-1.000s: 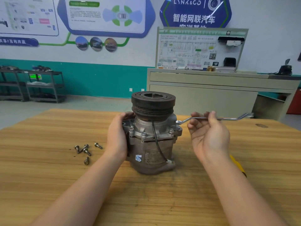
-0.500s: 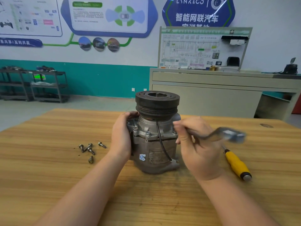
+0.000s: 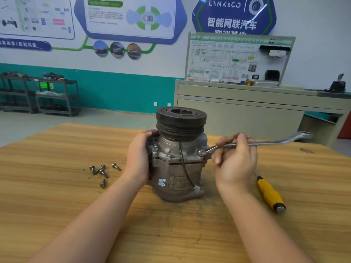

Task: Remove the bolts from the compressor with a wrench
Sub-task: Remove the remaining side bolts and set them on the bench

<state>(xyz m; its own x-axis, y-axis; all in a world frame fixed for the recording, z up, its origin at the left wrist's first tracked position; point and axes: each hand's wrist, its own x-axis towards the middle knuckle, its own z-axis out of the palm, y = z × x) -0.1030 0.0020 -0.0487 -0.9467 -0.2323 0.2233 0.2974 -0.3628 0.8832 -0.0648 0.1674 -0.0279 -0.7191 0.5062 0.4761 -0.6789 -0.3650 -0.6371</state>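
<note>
The left hand [image 3: 139, 158] is wrapped around the left flank of the grey cast-metal compressor with the black ribbed pulley on top [image 3: 178, 158]; its palm lies flat against the housing and its fingertips curl over the flange just under the pulley. The right hand [image 3: 236, 160], just right of the compressor, pinches the shank of a slim silver double-ended ring wrench [image 3: 266, 143] between thumb and curled fingers, the remaining fingers folded loosely beneath. The wrench lies nearly level: its near ring sits over a bolt head on the compressor's right flange corner [image 3: 201, 152], and its far ring points away to the right, clear of the wood.

The compressor stands upright on the light wooden surface [image 3: 57, 196], pulley up, with a thin black wire running down its front face. Two more bolt heads show on the front of its flange. To the left of the compressor, beyond the left wrist, five loose dark bolts [image 3: 102, 171] lie in a small cluster on the surface. To the right of the compressor, past the right hand, a yellow-handled screwdriver [image 3: 270, 193] lies on the wood.
</note>
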